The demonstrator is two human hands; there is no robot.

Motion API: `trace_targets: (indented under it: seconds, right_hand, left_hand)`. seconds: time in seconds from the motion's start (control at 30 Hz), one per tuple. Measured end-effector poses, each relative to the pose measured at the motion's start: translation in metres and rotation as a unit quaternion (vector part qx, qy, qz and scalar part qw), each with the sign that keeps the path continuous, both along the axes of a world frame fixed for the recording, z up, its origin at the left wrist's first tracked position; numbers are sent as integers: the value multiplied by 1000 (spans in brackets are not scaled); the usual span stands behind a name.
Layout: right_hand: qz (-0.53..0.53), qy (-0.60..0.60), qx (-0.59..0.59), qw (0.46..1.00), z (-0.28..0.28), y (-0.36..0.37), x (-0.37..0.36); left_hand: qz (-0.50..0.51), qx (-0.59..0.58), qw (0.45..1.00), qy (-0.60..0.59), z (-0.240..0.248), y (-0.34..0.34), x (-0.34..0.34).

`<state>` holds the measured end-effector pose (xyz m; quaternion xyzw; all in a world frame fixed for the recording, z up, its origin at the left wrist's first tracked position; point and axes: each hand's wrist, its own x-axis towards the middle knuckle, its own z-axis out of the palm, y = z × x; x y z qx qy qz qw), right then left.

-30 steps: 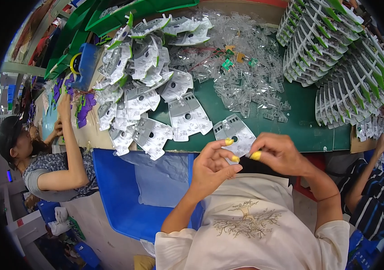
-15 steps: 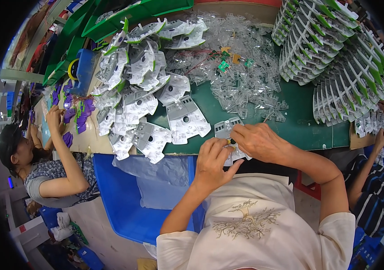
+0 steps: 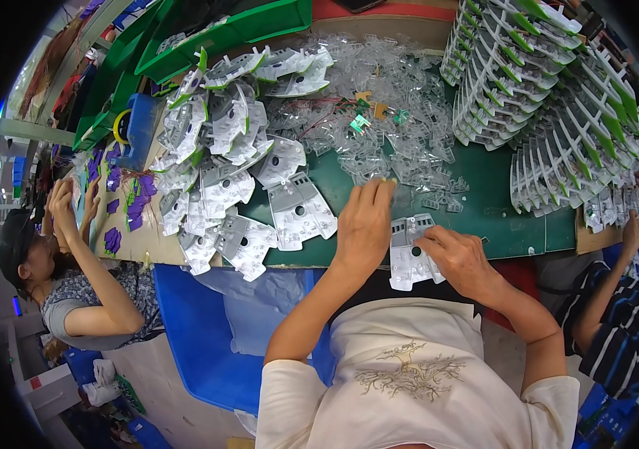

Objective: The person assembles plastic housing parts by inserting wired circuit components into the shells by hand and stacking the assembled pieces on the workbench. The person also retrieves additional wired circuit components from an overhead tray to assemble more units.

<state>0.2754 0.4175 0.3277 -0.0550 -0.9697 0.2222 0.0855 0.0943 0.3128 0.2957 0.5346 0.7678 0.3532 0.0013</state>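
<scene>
The left hand point(image 3: 364, 228) has moved up from the white-and-grey panel point(image 3: 405, 271), right of centre, to the clear parts point(image 3: 375, 142), upper centre; the right hand point(image 3: 460, 263) stays at the panel. I cannot tell either grip. The shirt point(image 3: 409, 389) lettering is illegible.

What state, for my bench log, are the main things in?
Left hand: by the clear parts, grip unclear
Right hand: touching the nearest panel
Nearest panel: extending past the table edge
Clear parts: loosely heaped
Left panels: piled askew
Right panels: stacked in rows
Blue bin: open
</scene>
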Motion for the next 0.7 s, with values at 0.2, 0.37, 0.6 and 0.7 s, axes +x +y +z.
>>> trace_targets:
  seconds: [0.2,0.37,0.6,0.7]
  right_hand:
    - [8,9,-19,1000,-3,0,0]
    - [30,10,-43,999,-3,5,-3]
    - [29,-2,-38,999,-2,8,-5]
    - [42,16,-27,999,-7,10,-9]
  left_hand:
    - [-27,57,992,112,3,-26,0]
    - [69,-3,996,59,-1,-31,13]
    - [11,-69,998,0,14,-40,10]
    - [-20,-48,998,-19,12,-58,14]
